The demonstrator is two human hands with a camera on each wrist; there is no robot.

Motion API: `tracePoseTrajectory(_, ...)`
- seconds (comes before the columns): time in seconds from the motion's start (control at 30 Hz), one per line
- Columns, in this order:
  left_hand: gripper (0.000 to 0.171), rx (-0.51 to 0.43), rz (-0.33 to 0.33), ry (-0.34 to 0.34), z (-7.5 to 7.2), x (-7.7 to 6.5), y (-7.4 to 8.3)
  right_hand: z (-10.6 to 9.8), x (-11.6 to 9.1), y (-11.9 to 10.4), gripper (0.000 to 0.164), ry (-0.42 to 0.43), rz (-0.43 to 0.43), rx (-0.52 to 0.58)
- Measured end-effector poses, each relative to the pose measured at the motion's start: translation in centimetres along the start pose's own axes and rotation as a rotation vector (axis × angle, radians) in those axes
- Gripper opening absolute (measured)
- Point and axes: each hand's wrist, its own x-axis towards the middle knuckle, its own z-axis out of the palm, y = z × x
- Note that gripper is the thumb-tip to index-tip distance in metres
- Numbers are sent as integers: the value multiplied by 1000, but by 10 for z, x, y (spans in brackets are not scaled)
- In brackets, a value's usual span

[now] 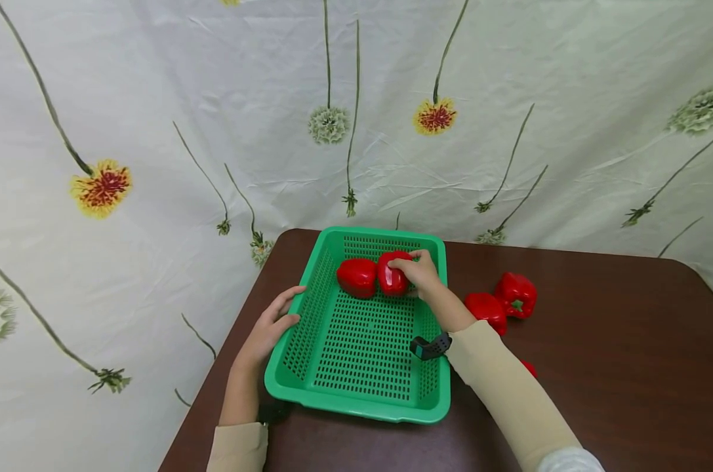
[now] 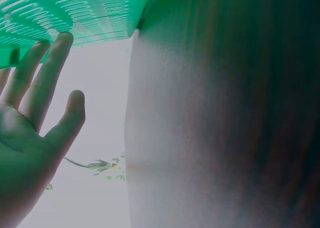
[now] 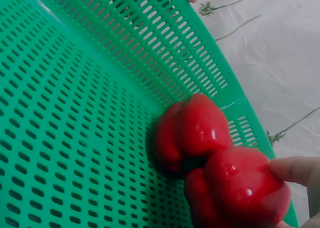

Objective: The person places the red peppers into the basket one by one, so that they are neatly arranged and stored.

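Note:
A green plastic basket [image 1: 362,354] with slotted walls stands on the table. Inside it, toward the far end, my right hand [image 1: 422,272] grips a red bell pepper [image 1: 393,278], thumb on its near side. Another red bell pepper [image 1: 357,278] lies just left of it; in the right wrist view this pepper [image 3: 192,130] sits against the held pepper [image 3: 240,188]. My left hand [image 1: 269,332] is at the basket's left side, fingertips by the rim. In the left wrist view, that hand's fingers [image 2: 47,77] are extended up to the slotted wall, holding nothing.
Right of the basket, two red bell peppers [image 1: 515,295] lie together on the dark brown table [image 1: 616,354]. A bit of another red thing [image 1: 530,368] shows beside my right sleeve, which hides most of it. A flower-patterned white cloth [image 1: 262,85] hangs behind the table.

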Motion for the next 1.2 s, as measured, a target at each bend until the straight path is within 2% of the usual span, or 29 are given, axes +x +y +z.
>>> tracePoseTrajectory(0.33, 46, -6, 10, -3, -1, 0, -2, 2, 0, 1, 55, 2, 29, -133)
tracePoseTrajectory(0.5, 46, -9, 17, -4, 0, 0, -1, 3, 0, 1, 51, 3, 40, -161)
tracePoseTrajectory(0.7, 47, 0, 26, -4, 0, 1, -1, 4, 1, 2, 55, 14, 68, -217)
tracePoseTrajectory(1.2, 47, -5, 14, -2, 0, 1, -1, 4, 5, 5, 58, 8, 105, -235)
